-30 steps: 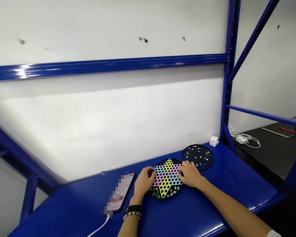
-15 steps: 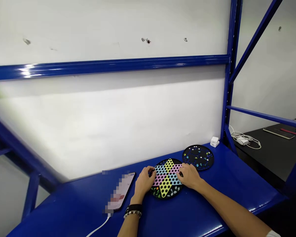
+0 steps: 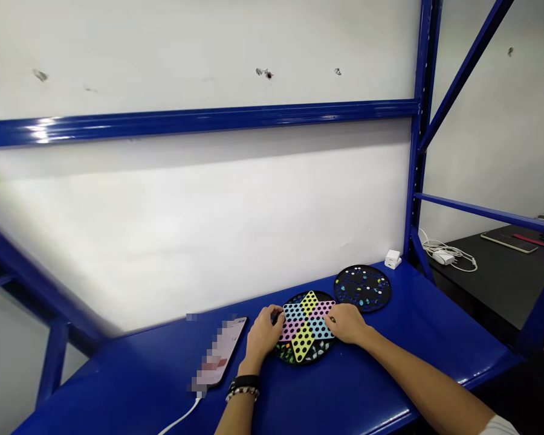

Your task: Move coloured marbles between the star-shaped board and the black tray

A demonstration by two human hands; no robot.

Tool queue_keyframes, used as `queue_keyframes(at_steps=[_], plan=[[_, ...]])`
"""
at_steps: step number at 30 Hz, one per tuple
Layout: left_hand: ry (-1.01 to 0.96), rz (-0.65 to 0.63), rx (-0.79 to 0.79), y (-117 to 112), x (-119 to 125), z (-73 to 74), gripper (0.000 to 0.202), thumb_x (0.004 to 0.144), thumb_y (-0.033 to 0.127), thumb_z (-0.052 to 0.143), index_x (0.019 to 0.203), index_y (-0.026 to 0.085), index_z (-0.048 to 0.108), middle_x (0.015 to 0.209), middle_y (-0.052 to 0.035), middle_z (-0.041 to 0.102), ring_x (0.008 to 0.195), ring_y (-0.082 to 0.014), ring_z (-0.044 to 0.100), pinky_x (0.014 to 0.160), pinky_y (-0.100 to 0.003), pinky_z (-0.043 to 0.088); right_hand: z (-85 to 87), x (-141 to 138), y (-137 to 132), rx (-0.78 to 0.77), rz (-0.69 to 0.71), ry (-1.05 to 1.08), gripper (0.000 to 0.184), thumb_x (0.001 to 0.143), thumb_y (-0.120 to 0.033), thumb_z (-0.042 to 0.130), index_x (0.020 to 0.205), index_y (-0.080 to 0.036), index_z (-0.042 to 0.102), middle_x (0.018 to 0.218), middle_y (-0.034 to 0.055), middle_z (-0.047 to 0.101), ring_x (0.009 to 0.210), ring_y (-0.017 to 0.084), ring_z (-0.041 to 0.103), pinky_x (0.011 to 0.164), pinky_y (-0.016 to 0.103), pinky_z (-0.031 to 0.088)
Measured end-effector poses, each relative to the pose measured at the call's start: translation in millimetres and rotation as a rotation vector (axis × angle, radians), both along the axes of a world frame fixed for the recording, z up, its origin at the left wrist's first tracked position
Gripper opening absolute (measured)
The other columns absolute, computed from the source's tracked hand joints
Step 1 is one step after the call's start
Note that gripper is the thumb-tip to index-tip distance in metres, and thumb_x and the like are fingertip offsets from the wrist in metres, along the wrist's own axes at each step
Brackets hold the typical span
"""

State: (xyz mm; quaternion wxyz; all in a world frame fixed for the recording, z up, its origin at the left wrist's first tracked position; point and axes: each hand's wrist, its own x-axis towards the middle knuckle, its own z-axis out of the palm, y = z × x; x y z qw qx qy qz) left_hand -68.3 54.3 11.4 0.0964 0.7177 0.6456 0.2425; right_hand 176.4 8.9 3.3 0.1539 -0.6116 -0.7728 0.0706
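A star-shaped Chinese checkers board in yellow, pink and blue, dotted with dark holes, lies over a round black base. Green, orange and whitish pieces show in the base along its near rim. At the star's left edge, my left hand has its fingers curled onto the board. My right hand is closed at the opposite edge, thumb and fingers drawn together on the pink and blue points. Both hands' fingertips are partly hidden.
Behind my right hand is a round black tray with scattered coloured pieces. White charger blocks stand at the back corner. Left of my left hand lies a phone with a white cable. Blue metal posts frame the blue table.
My right hand's fingers have drawn in more tightly at the board's right edge. My left hand stays at the left edge. The camera view has shifted slightly.
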Motion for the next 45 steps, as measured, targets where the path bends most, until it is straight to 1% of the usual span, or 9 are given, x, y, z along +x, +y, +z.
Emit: queue_keyframes(at_steps=[7, 13, 17, 26, 31, 35, 39, 42, 45], plan=[[-0.006, -0.004, -0.011, 1.5, -2.0, -3.1, 0.024, 0.088, 0.037, 0.045, 0.096, 0.025, 0.064, 0.101, -0.0033, 0.068, 0.093, -0.0201, 0.063, 0.076, -0.03, 0.047, -1.4, 0.7, -0.7, 0.04, 0.031, -0.012, 0.046, 0.098, -0.034, 0.035, 0.075, -0.017, 0.072, 0.083, 0.008, 0.073, 0.076, 0.017, 0.065, 0.066, 0.025, 0.036], [-0.012, -0.006, -0.021, 1.6, -1.6, -2.8, 0.025, 0.088, 0.037, 0.045, 0.097, 0.024, 0.063, 0.102, -0.0044, 0.068, 0.094, -0.021, 0.063, 0.077, -0.03, 0.048, 3.5, 2.6, 1.8, 0.029, -0.027, 0.046, 0.05, 0.101, -0.035, 0.03, 0.077, -0.019, 0.071, 0.081, 0.0063, 0.073, 0.073, 0.016, 0.065, 0.064, 0.025, 0.034], [-0.016, -0.007, -0.016, 1.8, -0.9, -2.7, 0.024, 0.087, 0.037, 0.045, 0.096, 0.024, 0.064, 0.101, -0.0041, 0.068, 0.094, -0.0211, 0.063, 0.078, -0.031, 0.048, 4.4, 2.5, 2.4, 0.027, -0.027, 0.038, 0.05, 0.101, -0.036, 0.031, 0.076, -0.019, 0.071, 0.08, 0.0053, 0.073, 0.072, 0.016, 0.065, 0.064, 0.025, 0.034], [-0.01, 0.003, -0.034, -0.4, -0.6, -0.8, 0.024, 0.088, 0.037, 0.045, 0.097, 0.025, 0.064, 0.102, -0.0032, 0.068, 0.095, -0.021, 0.063, 0.077, -0.03, 0.047, -3.1, 1.5, 2.4, 0.108, -0.025, 0.058, 0.047, 0.1, -0.034, 0.031, 0.078, -0.021, 0.071, 0.087, 0.0032, 0.074, 0.075, 0.015, 0.065, 0.065, 0.024, 0.034], [-0.014, 0.006, -0.029, 0.4, -1.5, -2.1, 0.024, 0.088, 0.037, 0.046, 0.098, 0.025, 0.064, 0.102, -0.0033, 0.068, 0.094, -0.0209, 0.063, 0.077, -0.03, 0.047, -6.7, 0.6, 3.4, 0.127, -0.028, 0.03, 0.044, 0.099, -0.033, 0.034, 0.078, -0.021, 0.071, 0.084, 0.004, 0.075, 0.075, 0.015, 0.066, 0.065, 0.024, 0.034], [-0.013, -0.005, -0.013, 1.7, -2.5, -3.7, 0.025, 0.087, 0.037, 0.046, 0.098, 0.024, 0.065, 0.101, -0.0036, 0.068, 0.093, -0.0209, 0.064, 0.078, -0.03, 0.048, -12.3, -0.7, 5.5, 0.164, 0.025, -0.019, 0.04, 0.097, -0.032, 0.039, 0.079, -0.02, 0.072, 0.085, 0.0053, 0.075, 0.072, 0.015, 0.065, 0.063, 0.023, 0.034], [-0.022, 0.002, -0.022, 2.8, -3.5, -5.5, 0.025, 0.087, 0.038, 0.047, 0.098, 0.025, 0.065, 0.102, -0.0032, 0.068, 0.093, -0.0212, 0.064, 0.077, -0.03, 0.048, -18.1, -2.6, 8.0, 0.21, 0.043, -0.058, 0.041, 0.097, -0.033, 0.04, 0.075, -0.018, 0.071, 0.078, 0.0063, 0.074, 0.065, 0.014, 0.064, 0.06, 0.022, 0.033], [-0.024, -0.006, -0.008, 3.9, -4.5, -7.2, 0.026, 0.087, 0.039, 0.047, 0.098, 0.024, 0.065, 0.102, -0.0037, 0.068, 0.094, -0.0214, 0.064, 0.077, -0.03, 0.048, -18.7, -3.3, 8.1, 0.235, 0.031, -0.053, 0.041, 0.097, -0.033, 0.041, 0.074, -0.018, 0.071, 0.075, 0.0062, 0.074, 0.064, 0.014, 0.064, 0.059, 0.022, 0.033], [-0.022, -0.008, -0.013, 4.7, -5.0, -8.1, 0.026, 0.087, 0.038, 0.046, 0.098, 0.024, 0.065, 0.102, -0.0037, 0.068, 0.094, -0.0216, 0.063, 0.078, -0.031, 0.048, -17.3, -2.7, 7.4, 0.25, 0.031, -0.041, 0.041, 0.098, -0.033, 0.04, 0.075, -0.019, 0.071, 0.078, 0.0049, 0.074, 0.065, 0.014, 0.065, 0.058, 0.022, 0.033]])
